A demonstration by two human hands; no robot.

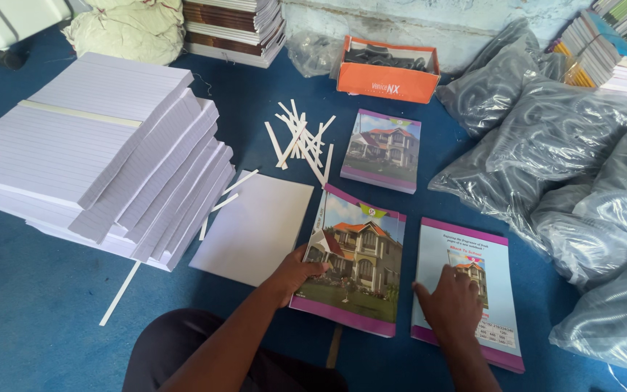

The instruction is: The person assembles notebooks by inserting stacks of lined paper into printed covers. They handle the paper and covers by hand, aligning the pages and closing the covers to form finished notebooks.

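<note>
Head view, single frame, looking down at a blue floor [30,305]. Hidden or cut off: the person's body is out of frame apart from a dark-clad knee [183,341] and both forearms; the clear bags of grey coiled parts [582,167] run off the right edge and their contents are hard to make out through the plastic; the orange box [388,71] at the top holds dark items, not identifiable; stacked books at the top centre [235,29] and top right [618,36] are cropped by the frame. Left hand [295,274]: fingers spread flat on the left lower edge of the house-picture cover stack [357,261], thumb on top, pressing rather than closed around it; whether the fingertips curl under the edge cannot be told. Right hand [453,303]: open, palm down, resting on the back-cover sheet stack [466,290], which lies just to the right of the first stack, the two nearly touching. The hand hides the middle of that sheet's print. A blank white sheet [255,226] lies just left of the left hand. Further left, a tall fanned pile of ruled paper [96,152]. Loose white paper strips [300,141] are scattered above the blank sheet; a second small house-cover stack [382,149] sits beside them.
</note>
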